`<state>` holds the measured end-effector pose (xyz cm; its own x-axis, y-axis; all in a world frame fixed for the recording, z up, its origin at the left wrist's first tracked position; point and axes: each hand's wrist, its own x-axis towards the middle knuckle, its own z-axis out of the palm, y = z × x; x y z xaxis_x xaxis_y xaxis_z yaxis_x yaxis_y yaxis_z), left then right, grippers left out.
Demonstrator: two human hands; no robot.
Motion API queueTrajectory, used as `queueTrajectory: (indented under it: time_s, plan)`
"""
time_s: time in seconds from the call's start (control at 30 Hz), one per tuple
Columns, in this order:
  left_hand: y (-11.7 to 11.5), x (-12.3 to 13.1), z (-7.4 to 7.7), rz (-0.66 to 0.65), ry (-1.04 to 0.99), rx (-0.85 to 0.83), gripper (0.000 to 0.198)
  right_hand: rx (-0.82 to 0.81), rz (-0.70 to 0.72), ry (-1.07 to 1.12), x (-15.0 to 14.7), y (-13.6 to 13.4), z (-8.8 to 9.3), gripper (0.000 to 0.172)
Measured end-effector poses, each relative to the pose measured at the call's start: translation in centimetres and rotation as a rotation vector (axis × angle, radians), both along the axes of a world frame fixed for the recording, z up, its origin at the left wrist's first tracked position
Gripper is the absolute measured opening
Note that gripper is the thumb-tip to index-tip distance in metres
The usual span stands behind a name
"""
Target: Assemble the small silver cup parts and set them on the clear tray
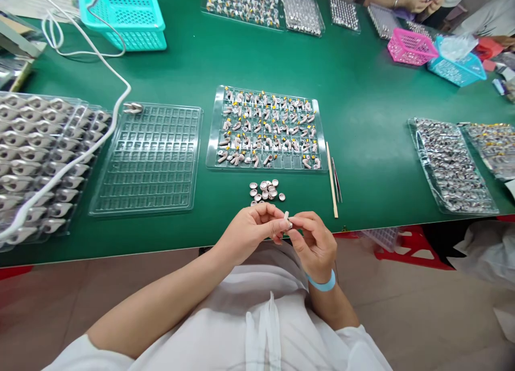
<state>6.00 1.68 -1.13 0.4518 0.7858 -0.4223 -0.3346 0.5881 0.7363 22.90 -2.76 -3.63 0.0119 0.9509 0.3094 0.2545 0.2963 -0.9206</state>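
Between the fingertips of my left hand (pixel 257 228) and my right hand (pixel 316 242) is a small whitish earbud part (pixel 286 216) with a shiny metallic piece at its lower end. Both hands pinch it at the table's front edge, and the fingers cover much of it. Just beyond them lies a loose cluster of round beige caps (pixel 264 187). Farther back stands a clear tray (pixel 265 126) holding rows of curved beige parts with yellow tabs; a few of its front slots hold nothing.
A wooden stick (pixel 332 180) and tweezers (pixel 337 180) lie right of the tray. To the left are a clear slotted tray (pixel 148 159), stacked trays of beige shells (pixel 30 156) and a white cable (pixel 116 110). Baskets (pixel 142 35) and a co-worker's hands (pixel 422 5) are at the back.
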Motion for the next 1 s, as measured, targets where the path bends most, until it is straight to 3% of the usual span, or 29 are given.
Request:
queueTrajectory:
  time_s: [0.13, 0.27, 0.4, 0.53, 0.77, 1.0]
  plan:
    - [-0.4, 0.2, 0.3, 0.042, 0.036, 0.085, 0.028, -0.029, -0.036, -0.002, -0.3, 0.1, 0.2, 0.020]
    - [-0.8, -0.2, 0.1, 0.024, 0.109, 0.277, 0.016, -0.089, 0.010, 0.106, -0.1, 0.3, 0.3, 0.019]
    - [-0.7, -0.7, -0.4, 0.017, 0.309, 0.668, 0.010, -0.157, 0.063, 0.256, -0.1, 0.1, -0.2, 0.019]
    - [-0.4, -1.1, -0.9, 0.107, 0.470, 1.044, 0.017, -0.208, 0.078, 0.404, -0.4, -0.2, -0.7, 0.018]
    - [-0.3, -1.2, -0.9, 0.120, 0.517, 1.164, 0.012, -0.238, 0.067, 0.439, -1.1, -0.2, -1.0, 0.014]
    - [-0.4, -1.2, -0.7, 0.133, 0.502, 1.100, 0.008, -0.240, 0.106, 0.570, -1.4, -0.2, -1.7, 0.016]
